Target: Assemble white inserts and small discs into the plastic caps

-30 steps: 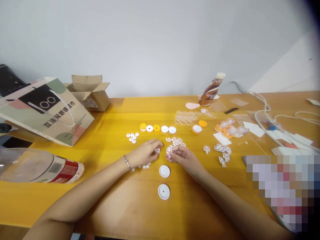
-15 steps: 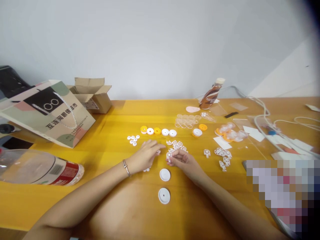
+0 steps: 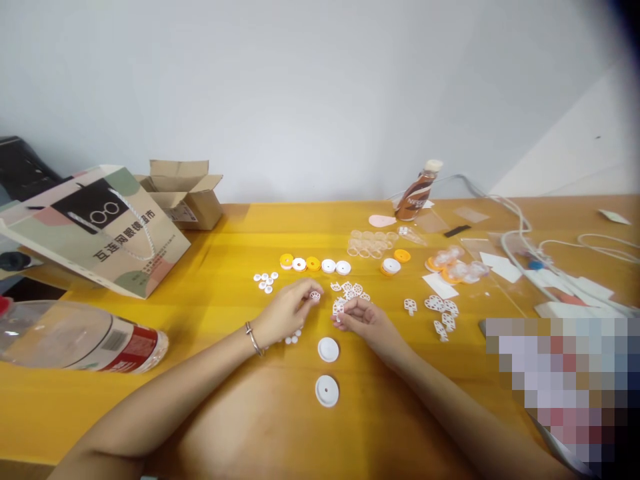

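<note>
Two white round plastic caps (image 3: 328, 370) lie closest to me on the yellow wooden table (image 3: 215, 320), one behind the other, just short of both hands. I see my left hand (image 3: 285, 312), a thin metal bracelet (image 3: 253, 338) on its wrist, with fingertips pinched on a small round white openwork piece (image 3: 315, 295) held just above the tabletop. My right hand (image 3: 363, 319) is curled, thumb and forefinger closed on a white openwork plastic strip (image 3: 339, 310) a little to the right of the other piece; the two are near but apart. A few tiny white buttons (image 3: 291, 339) show under the left palm.

Just beyond the fingers sits a heap of white openwork pieces (image 3: 353, 291). Farther back runs a row of yellow and white discs (image 3: 315, 265), then a cluster of clear plastic rings (image 3: 373, 241). A clear plastic bottle with a red label (image 3: 75, 337) lies on its side at the left. By the wall stand an open cardboard box (image 3: 183, 193) and a brown coffee bottle (image 3: 417, 192).
</note>
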A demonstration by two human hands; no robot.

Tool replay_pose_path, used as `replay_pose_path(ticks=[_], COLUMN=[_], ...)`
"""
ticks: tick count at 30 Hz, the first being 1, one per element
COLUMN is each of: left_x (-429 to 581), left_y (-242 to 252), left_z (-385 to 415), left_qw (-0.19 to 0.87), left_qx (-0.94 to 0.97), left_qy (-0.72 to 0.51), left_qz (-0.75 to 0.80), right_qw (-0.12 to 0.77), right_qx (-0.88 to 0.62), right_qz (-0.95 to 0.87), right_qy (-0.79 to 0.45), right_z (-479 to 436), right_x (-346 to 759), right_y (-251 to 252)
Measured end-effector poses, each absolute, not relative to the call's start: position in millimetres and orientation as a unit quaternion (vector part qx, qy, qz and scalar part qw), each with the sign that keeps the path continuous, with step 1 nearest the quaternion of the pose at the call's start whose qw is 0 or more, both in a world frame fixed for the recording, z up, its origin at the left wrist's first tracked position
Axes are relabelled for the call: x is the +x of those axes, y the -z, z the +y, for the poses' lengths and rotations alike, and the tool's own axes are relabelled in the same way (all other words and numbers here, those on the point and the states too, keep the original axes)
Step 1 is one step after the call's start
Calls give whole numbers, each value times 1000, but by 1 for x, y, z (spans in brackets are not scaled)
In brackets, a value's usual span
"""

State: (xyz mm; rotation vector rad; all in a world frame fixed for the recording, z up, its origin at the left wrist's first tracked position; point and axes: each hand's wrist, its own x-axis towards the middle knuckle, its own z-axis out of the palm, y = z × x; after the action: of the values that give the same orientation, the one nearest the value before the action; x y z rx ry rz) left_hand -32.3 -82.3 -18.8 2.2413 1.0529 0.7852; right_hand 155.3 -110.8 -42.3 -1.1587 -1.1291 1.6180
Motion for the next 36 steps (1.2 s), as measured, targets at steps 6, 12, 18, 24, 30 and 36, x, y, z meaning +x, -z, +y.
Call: replay_pose_path(ticks=[6, 12, 18, 24, 30, 36], left_x=[-33, -29, -25, -24, -25, -23], left_y=[14, 13, 16, 19, 19, 22], left_z=[-83, -87, -94, -94, -91, -90], left_qw=[289, 328, 334, 287, 259, 319], left_qx=[827, 819, 819, 842, 855, 832], left_qy=[-285, -281, -318, -355, -341, -354], left_qz=[388, 377, 342, 287, 293, 285], right_qw=[421, 407, 389, 388, 388, 373], right_qx=[-463, -443, -418, -400, -390, -386], right_qz=[-434, -423, -426, -421, -420, -422], right_qy=[-648, -678, -702, -716, -722, -730], right_z=[-110, -109, -113, -115, -117, -118], right_x=[157, 158, 156, 155, 155, 154], right_y=[48, 52, 46, 45, 42, 41])
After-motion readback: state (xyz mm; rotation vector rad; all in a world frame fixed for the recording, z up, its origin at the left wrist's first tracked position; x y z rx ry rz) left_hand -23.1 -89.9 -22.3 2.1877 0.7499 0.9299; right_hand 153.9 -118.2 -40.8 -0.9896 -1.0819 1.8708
